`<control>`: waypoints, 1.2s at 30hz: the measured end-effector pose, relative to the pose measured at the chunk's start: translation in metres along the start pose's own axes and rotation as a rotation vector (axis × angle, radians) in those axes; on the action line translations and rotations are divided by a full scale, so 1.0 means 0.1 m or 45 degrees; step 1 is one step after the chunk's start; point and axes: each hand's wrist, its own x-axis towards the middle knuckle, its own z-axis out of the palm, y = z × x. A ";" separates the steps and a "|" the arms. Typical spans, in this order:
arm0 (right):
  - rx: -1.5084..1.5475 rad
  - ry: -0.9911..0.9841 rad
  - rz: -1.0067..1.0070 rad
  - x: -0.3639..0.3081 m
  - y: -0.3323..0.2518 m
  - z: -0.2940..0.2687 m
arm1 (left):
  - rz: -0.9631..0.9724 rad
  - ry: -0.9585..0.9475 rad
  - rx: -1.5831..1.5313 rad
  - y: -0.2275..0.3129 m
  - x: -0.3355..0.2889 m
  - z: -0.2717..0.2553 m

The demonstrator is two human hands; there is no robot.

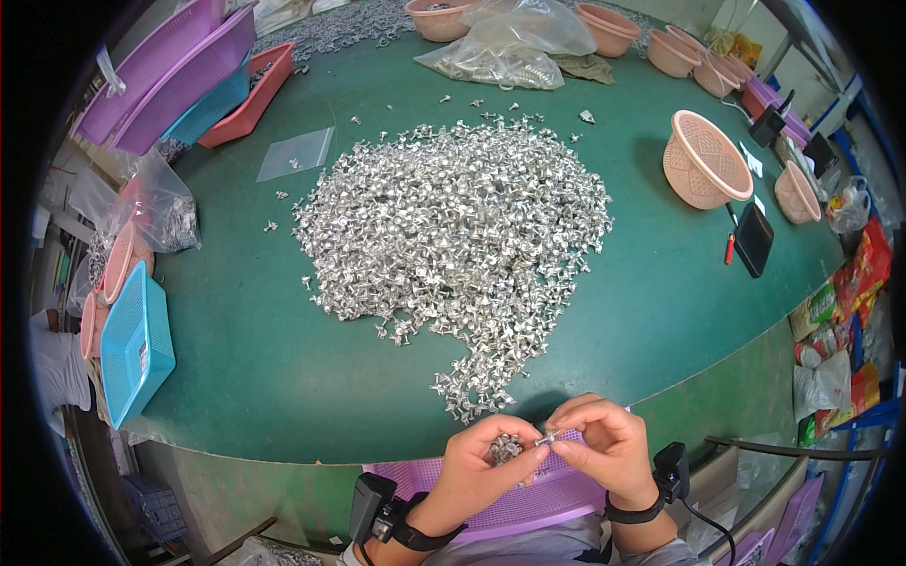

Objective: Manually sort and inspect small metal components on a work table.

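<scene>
Small silvery metal parts lie in a broad pile (453, 217) on the green table, with a narrow tail reaching toward the front edge. At that edge my left hand (481, 462) is curled around a cluster of these metal parts (505, 448), its thumb and forefinger closed toward the right hand. Close beside it, my right hand (604, 443) pinches one small metal part (548, 438) between thumb and fingers. The left fingertips appear to touch that part too. A purple plastic basket (491, 514) sits below both hands at my lap. Each wrist wears a dark strap with a black device.
Left of the pile are a clear plastic bag (297, 156) and a blue basket (137, 344). To its right stand a tilted peach basket (706, 160), a black flat device (754, 241) and a red-capped pen (729, 248). A bulky clear bag (510, 47) lies at the back.
</scene>
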 end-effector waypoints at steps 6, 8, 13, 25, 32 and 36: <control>0.030 -0.002 -0.017 0.00 -0.01 0.01 | 0.052 -0.001 -0.006 -0.02 0.00 0.00; 0.036 -0.005 -0.016 -0.01 -0.01 0.01 | 0.061 0.005 -0.017 -0.02 0.00 -0.01; 0.037 0.011 -0.007 -0.02 -0.01 0.01 | 0.018 -0.003 -0.011 -0.01 0.00 0.00; 0.014 0.027 -0.047 -0.02 -0.02 -0.05 | 0.126 -0.498 0.019 -0.08 -0.04 -0.16; -1.138 0.100 -0.197 0.29 0.02 0.11 | 0.303 -0.624 0.432 -0.02 -0.10 -0.12; -1.365 0.069 -0.261 0.35 0.09 0.17 | 0.298 -0.565 0.323 0.01 -0.09 -0.16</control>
